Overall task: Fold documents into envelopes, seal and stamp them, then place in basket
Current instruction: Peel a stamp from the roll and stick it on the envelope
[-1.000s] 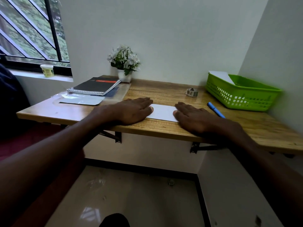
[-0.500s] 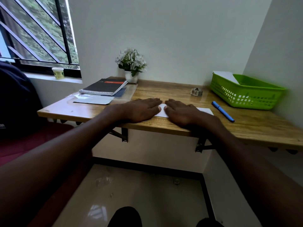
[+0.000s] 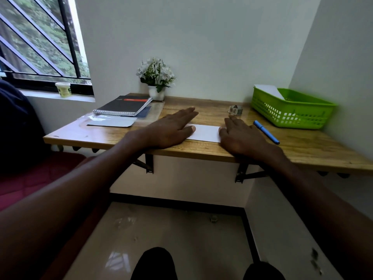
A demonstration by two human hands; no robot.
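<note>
A folded white paper [image 3: 204,132] lies flat near the front edge of the wooden desk [image 3: 314,146]. My left hand [image 3: 171,128] rests palm down on its left end, fingers spread. On the paper's right end my right hand [image 3: 240,136] presses flat too. Neither hand grips anything. The green basket [image 3: 290,112] stands at the back right with a white sheet [image 3: 268,90] leaning inside it. Left of the basket sits a small stamp [image 3: 235,110], and a blue pen [image 3: 266,131] lies just right of my right hand.
A black spiral notebook [image 3: 123,106] and a clear plastic folder holding a pale envelope [image 3: 111,123] lie at the desk's left. A white pot of flowers [image 3: 155,79] stands against the back wall. A small tub [image 3: 63,89] sits on the window sill.
My hands were close together on the paper half a second ago; they have slid apart to its two ends. The camera view has shifted slightly.
</note>
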